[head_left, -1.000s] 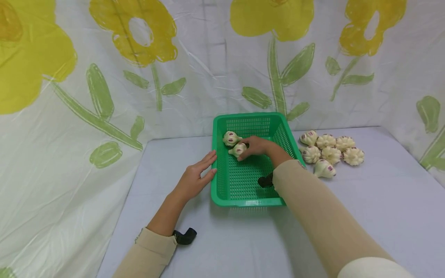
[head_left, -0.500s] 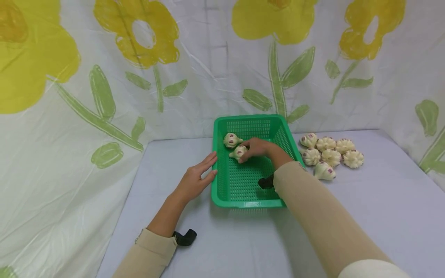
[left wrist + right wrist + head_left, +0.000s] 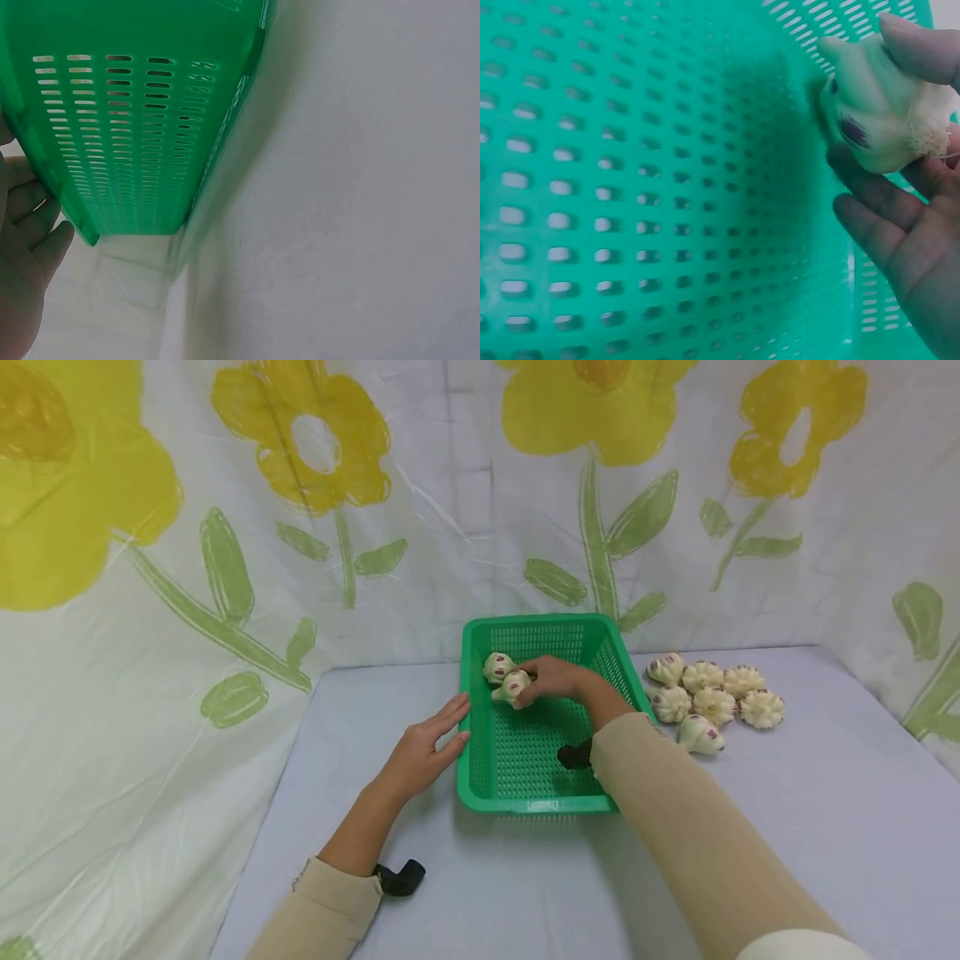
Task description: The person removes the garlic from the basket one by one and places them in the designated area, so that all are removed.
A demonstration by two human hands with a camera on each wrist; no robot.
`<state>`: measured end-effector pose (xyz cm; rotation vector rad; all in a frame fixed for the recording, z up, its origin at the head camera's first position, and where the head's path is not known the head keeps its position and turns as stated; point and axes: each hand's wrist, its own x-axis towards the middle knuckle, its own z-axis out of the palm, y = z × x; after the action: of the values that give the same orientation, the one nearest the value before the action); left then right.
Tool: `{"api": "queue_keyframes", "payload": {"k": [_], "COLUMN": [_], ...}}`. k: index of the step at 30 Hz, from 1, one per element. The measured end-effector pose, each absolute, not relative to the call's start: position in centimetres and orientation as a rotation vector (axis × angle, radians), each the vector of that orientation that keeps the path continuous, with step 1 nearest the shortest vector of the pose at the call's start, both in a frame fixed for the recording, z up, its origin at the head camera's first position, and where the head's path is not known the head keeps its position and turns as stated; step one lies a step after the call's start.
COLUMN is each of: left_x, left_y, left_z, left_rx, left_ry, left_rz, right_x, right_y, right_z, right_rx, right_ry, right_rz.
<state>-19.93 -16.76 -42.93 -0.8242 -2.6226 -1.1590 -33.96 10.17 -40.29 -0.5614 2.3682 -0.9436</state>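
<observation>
A garlic bulb (image 3: 513, 687) with purple marks is held in my right hand (image 3: 553, 680), inside the green plastic basket (image 3: 540, 806). The right wrist view shows the thumb on one side of this garlic bulb (image 3: 885, 112) and fingers on the other, its root end toward the palm. Just behind it in the basket lies a second garlic bulb (image 3: 498, 667), partly covered by the held one. My left hand (image 3: 420, 756) has its fingers extended and touches the basket's left rim; the left wrist view shows its fingertips at the basket's edge (image 3: 45, 187).
Several garlic bulbs (image 3: 714, 705) sit grouped on the white-covered table (image 3: 750, 827), right of the basket. One garlic bulb (image 3: 701, 735) lies nearest the front of that group. A white curtain (image 3: 427, 568) with painted yellow flowers hangs behind the table.
The head view has tilted up slightly, so everything sits lower. Held in my right hand, the garlic bulb has shifted slightly toward the other one and now covers its stem. My left hand stays on the rim.
</observation>
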Motion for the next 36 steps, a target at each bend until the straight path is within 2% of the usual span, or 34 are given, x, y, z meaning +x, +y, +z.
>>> {"api": "queue_keyframes", "payload": {"k": [18, 36], "left_x": [-20.1, -19.8], "left_y": [-16.8, -16.7], "left_z": [-43.3, -43.1], "left_rx": [-0.831, -0.818], "left_ry": [-2.609, -2.610], "left_rz": [-1.150, -1.160], "right_x": [-32.9, -31.4], "right_y": [11.3, 19.1], "right_z": [-35.0, -28.5], "right_rx": [-0.725, -0.720], "right_ry": [2.238, 2.246], "right_rz": [-1.207, -1.487]}}
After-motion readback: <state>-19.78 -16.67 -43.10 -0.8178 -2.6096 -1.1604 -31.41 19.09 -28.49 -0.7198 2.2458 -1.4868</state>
